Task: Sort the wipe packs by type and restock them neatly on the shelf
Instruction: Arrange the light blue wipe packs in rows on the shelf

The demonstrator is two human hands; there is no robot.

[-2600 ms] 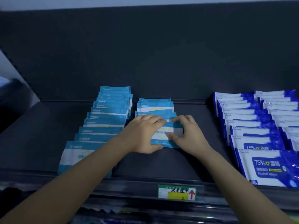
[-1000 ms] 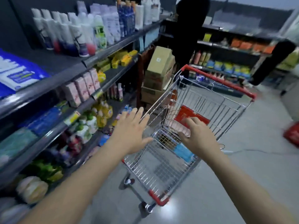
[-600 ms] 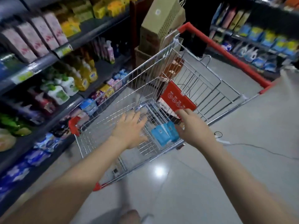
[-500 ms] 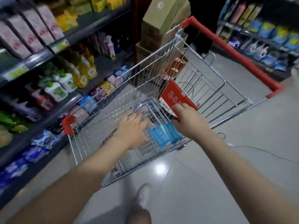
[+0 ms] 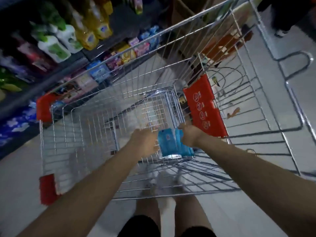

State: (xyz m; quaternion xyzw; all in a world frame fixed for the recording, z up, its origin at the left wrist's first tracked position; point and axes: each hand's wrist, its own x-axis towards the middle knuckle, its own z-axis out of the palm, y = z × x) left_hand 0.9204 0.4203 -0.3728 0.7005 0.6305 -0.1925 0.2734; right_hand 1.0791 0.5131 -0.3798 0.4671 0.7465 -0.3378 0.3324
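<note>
Beside a dark shelf (image 5: 20, 103) of green and yellow plastic bottles (image 5: 89, 36), a silver wire shopping cart (image 5: 77, 134) is seen, with light-blue plastic wipe packs (image 5: 172, 142) on its mesh floor. The packs are touched by the left hand (image 5: 145, 142), its fingers too blurred to be read. They are gripped by the right hand's (image 5: 189, 135) curled fingers, just beyond which a red plastic flap (image 5: 205, 113) is hung.

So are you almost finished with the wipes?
Nearly, it seems. Done: the cart shows just one small bunch of blue packs. In hand: the left hand and right hand are on either side of that bunch; blur hides whether the grip is made. Left: lifting them out and lining them up on their shelf, which is out of view.
</note>
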